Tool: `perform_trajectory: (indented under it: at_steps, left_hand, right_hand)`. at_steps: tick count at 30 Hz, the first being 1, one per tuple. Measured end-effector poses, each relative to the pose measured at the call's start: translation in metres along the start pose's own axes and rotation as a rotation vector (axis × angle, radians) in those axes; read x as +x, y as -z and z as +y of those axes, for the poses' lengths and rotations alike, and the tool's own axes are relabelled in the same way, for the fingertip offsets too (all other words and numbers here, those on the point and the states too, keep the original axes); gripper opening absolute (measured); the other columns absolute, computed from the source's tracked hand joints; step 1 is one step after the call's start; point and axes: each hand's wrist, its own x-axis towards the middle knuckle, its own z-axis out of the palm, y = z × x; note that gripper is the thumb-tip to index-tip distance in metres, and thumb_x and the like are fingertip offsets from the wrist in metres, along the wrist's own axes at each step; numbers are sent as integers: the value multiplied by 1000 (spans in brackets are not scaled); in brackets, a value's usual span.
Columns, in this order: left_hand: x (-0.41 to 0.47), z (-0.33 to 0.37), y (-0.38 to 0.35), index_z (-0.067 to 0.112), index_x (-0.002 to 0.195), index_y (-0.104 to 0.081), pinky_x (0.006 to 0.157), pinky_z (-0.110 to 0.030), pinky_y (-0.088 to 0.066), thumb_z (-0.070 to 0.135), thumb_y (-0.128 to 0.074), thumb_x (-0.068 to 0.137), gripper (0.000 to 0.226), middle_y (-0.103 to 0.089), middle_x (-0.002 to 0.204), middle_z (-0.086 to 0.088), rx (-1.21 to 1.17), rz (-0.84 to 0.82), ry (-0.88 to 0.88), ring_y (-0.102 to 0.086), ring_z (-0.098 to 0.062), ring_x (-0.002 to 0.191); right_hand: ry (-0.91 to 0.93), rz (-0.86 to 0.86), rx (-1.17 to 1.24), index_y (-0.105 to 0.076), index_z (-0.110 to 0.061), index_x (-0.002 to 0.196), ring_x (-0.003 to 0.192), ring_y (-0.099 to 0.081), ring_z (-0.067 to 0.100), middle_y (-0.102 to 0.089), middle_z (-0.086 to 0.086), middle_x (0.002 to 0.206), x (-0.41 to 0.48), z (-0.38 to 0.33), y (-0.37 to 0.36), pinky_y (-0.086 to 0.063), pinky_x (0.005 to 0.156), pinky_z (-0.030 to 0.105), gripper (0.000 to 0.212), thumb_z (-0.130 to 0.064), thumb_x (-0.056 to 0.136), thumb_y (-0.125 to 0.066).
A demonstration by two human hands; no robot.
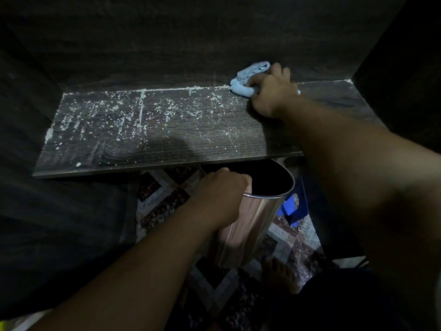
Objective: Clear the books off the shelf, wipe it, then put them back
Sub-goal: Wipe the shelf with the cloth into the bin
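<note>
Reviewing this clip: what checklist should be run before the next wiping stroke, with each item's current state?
1. The shelf is free of books: ok, none in view.
2. The right hand grips the blue cloth: ok, at the back right.
3. The left hand holds the steel bin by its rim: ok.
4. Bin mouth sits below the shelf's front edge: ok.
5. The white debris is cleared: not ok, it covers the left and middle.
6. Cloth is damp: cannot tell.

Cloth (250,78) at shelf's (152,130) right rear; bin (253,218) below its front edge
</note>
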Motion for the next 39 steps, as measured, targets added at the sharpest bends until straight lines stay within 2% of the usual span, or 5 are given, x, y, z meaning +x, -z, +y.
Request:
perform_trajectory:
  at_steps: [12,19,24,30,39]
  left_hand:
    - [-2,-2,0,34,92,-61,72,-27,-44,9,-61,79,28,-50,92,0,-3,0,6,-59,-24,85]
    - [-2,1,0,32,93,-61,70,-25,-42,6,-59,79,30,-51,92,0,8,17,-6,-60,-23,84]
    - [-2,0,0,31,93,-61,69,-25,-39,5,-59,79,30,-48,90,2,13,25,-3,-59,-23,85]
    - [-2,-1,1,32,93,-60,67,-25,-35,5,-56,81,30,-48,91,0,1,24,-4,-59,-23,84]
    - [-3,-3,-2,29,102,-61,72,-25,-39,7,-56,83,30,-53,99,-4,15,19,7,-59,-24,93]
  right_hand:
    - [45,35,91,-58,-38,115,126,-28,30,-37,5,129,-59,27,-10,-29,101,54,34,-25,85,-56]
    - [130,33,61,-39,-35,137,126,-26,35,-25,6,152,-66,37,-9,-31,102,56,53,-18,88,-48]
    - [111,325,51,-36,-34,143,131,-24,39,-14,10,157,-36,35,11,-28,104,51,62,-7,88,-48]
    - [223,120,-333,-14,-41,148,132,-21,44,-1,13,157,-8,42,14,-25,103,59,70,-32,91,-53]
    - [218,56,-29,-41,-34,144,135,-31,32,-21,10,152,-15,46,-16,-30,109,51,52,-35,92,-43]
